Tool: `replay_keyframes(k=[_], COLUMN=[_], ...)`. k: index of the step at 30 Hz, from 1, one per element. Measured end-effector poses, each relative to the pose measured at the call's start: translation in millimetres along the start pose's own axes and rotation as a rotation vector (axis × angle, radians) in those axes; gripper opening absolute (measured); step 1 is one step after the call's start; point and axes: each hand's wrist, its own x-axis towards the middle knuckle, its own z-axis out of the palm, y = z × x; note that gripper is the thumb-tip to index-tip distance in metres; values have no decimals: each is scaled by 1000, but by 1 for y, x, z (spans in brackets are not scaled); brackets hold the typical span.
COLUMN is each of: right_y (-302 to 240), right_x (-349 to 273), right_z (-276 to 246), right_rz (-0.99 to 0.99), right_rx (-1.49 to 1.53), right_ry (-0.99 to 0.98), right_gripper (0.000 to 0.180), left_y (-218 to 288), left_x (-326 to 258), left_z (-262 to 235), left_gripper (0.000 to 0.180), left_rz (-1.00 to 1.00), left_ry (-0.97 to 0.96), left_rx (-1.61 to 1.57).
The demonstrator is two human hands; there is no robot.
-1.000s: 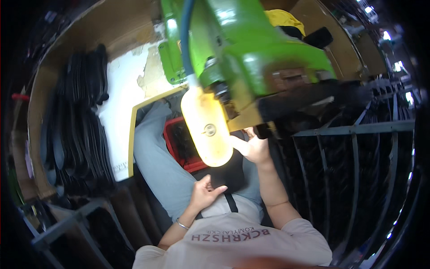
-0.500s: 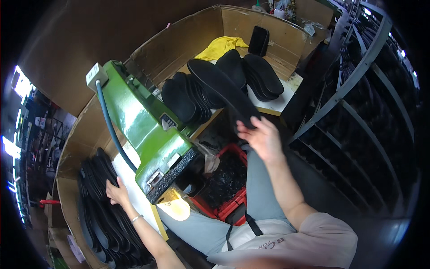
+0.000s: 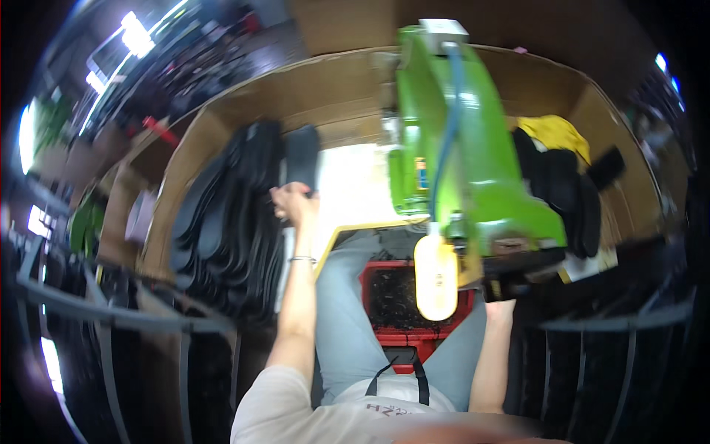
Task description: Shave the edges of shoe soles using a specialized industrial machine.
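One black insole (image 3: 302, 154) is gripped by the closed fingers of the left hand (image 3: 290, 201), above the large stack of black insoles (image 3: 225, 214) at the left. The right hand (image 3: 500, 305) is largely hidden beneath one green machine (image 3: 462, 159); its finger state cannot be determined. One red crate (image 3: 399, 300) is located between the knees, and a second insole stack (image 3: 562, 189) is located at the right.

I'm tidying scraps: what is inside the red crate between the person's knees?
The red crate holds dark, blurred scraps. A glowing lamp on the green machine covers its right part.
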Motion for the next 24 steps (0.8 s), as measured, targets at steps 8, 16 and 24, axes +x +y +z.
replay_keyframes(k=[8,16,24], right_y=[82,40,19], right_x=[-96,-109,-211], right_z=[30,72,-3], right_rz=[582,415,347], right_rx=[-270,-330,-655], right_ry=[-125,-92,54], right_gripper=[41,43,39], left_y=[-41,-29,80], left_x=[-132,-169,-247], left_z=[-160,-185,-156], left_gripper=[34,61,53], left_rz=[66,363,-367], left_ry=[-292,-808,-1222], left_rx=[-813,-1289,-1689])
